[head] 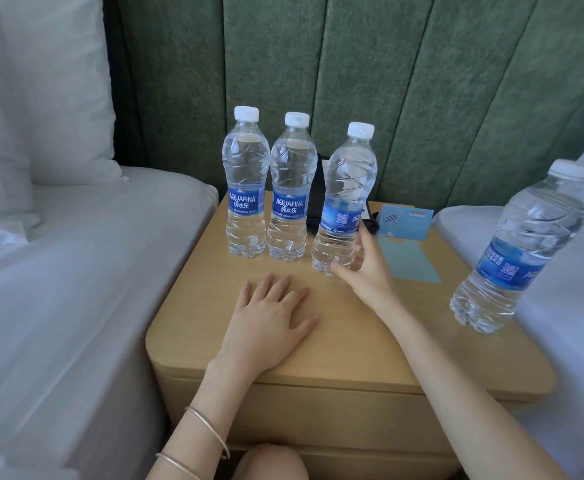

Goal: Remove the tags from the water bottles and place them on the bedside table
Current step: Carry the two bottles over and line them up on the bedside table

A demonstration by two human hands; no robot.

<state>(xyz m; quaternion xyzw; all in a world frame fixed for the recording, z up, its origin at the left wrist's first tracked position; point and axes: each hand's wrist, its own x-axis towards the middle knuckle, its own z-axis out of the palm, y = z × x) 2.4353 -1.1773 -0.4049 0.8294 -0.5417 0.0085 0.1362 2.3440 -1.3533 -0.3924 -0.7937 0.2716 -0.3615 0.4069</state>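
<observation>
A white bed [58, 271] with a white pillow [41, 98] is seen at 9 o'clock of a light wooden bedside desk [335, 341], which is backed at 12 o'clock by green padded wall panels [370, 64]. The left hand [269, 320] is laid palm down on the desk near 7 o'clock, its grip apart with the fingers spread flat; two thin silver bangles [210, 431] are worn on that forearm. Two clear plastic water bottles with white caps and blue labels, the first bottle [246, 188] and the second bottle [291, 192], are stood upright side by side at 11 o'clock, touching or nearly so. A black object [313, 199] is partly hidden behind them. The third bottle [344, 202], of the same kind, is tilted towards 1 o'clock, and its lower part is clamped in the grip of the right hand [363, 268]. At 3 o'clock of that bottle a pale teal paper tag [411, 261] is laid flat on the desk, with a blue card [411, 223] just beyond it. A fourth bottle [522, 244] is placed at the desk's 3 o'clock edge, beside a second white bed [578, 341].
</observation>
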